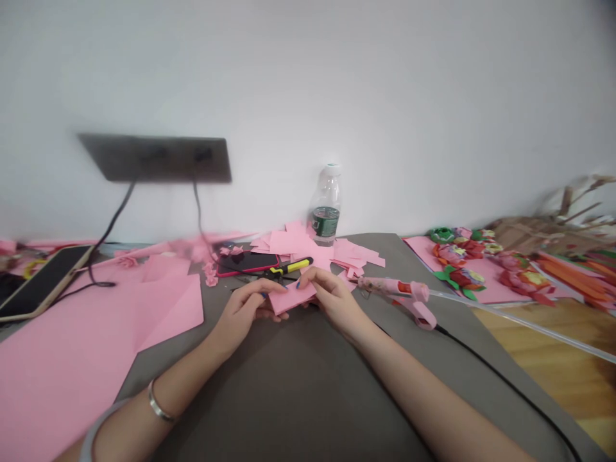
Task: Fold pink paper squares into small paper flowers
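Between my two hands is a small folded piece of pink paper (289, 300), held just above the grey table cover. My left hand (250, 301) pinches its left end, thumb on top and fingers beneath. At the right end, my right hand (332, 298) grips the paper with the thumb lying on its upper face. Right behind the paper lie yellow-and-black handled scissors (289, 267). A pink hot glue gun (399, 294) with a long clear glue stick rests beside my right hand. Loose pink paper pieces (293, 241) are heaped farther back.
A plastic bottle (326, 212) stands among the paper pieces by the wall. Phones (248, 262) and large pink sheets (96, 346) lie behind and left. Paper flowers (464, 256) sit at the right. A black cord (510, 378) runs from the glue gun to the front right.
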Available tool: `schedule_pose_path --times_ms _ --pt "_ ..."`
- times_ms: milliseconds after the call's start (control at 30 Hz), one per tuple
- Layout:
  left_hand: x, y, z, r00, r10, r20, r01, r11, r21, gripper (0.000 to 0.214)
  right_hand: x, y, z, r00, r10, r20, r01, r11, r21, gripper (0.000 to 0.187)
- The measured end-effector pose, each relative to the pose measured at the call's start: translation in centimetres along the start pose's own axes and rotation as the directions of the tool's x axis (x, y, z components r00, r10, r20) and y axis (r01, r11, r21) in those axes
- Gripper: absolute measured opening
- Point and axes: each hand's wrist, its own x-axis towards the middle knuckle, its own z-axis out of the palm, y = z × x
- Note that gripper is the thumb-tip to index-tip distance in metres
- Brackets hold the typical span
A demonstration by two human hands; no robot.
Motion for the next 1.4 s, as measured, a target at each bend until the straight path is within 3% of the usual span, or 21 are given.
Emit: schedule_pose_path --times_ms 100,233,300,433,533,667,767,1067,1400 --pt "0.0 0.1 0.0 0.999 -0.048 0.001 0.048 0.999 0.016 0.029 -0.1 -0.4 0.0 0.996 -0.089 0.027 0.093 0.982 -0.167 0.017" --pt "0.2 0.3 0.0 0.996 -0.084 0.015 0.08 0.981 0.176 0.027 -0.3 -0.9 0.1 0.983 -0.167 0.076 0.182 0.939 -0.29 0.019" --pt "0.2 0.2 0.0 0.996 -0.092 0.016 0.087 0.976 0.2 0.026 -0.3 -0.8 0.3 0.989 -0.139 0.052 0.148 0.961 -0.233 0.019" --pt "0.3 0.0 0.0 0.995 -0.092 -0.034 0.096 0.983 0.156 0.032 -0.2 -0.3 0.6 0.999 0.017 0.035 -0.016 0.999 -0.045 0.037" --pt "0.2 0.1 0.1 0.997 -0.077 -0.017 0.079 0.985 0.153 0.034 -0.1 -0.2 0.8 0.995 0.063 0.073 -0.053 0.991 -0.123 0.041" --pt "-0.1 0.5 0.3 0.999 0.042 0.028 -0.049 0.944 0.327 0.037 -0.4 -0.3 1.1 0.991 0.102 0.09 -0.085 0.981 -0.176 0.042" --pt "-0.4 0.6 0.4 0.996 0.068 0.052 -0.083 0.911 0.404 0.038 -0.7 -0.4 1.4 0.982 0.137 0.126 -0.109 0.972 -0.208 0.04" --pt "-0.9 0.9 0.5 0.987 0.145 0.064 -0.158 0.898 0.411 0.034 -1.1 -0.9 1.9 0.992 0.122 0.043 -0.118 0.989 -0.089 0.042" --pt "-1.1 0.6 0.3 0.983 0.148 0.105 -0.179 0.889 0.421 0.034 -1.5 -1.4 2.7 0.977 0.173 0.124 -0.169 0.985 -0.04 0.036"
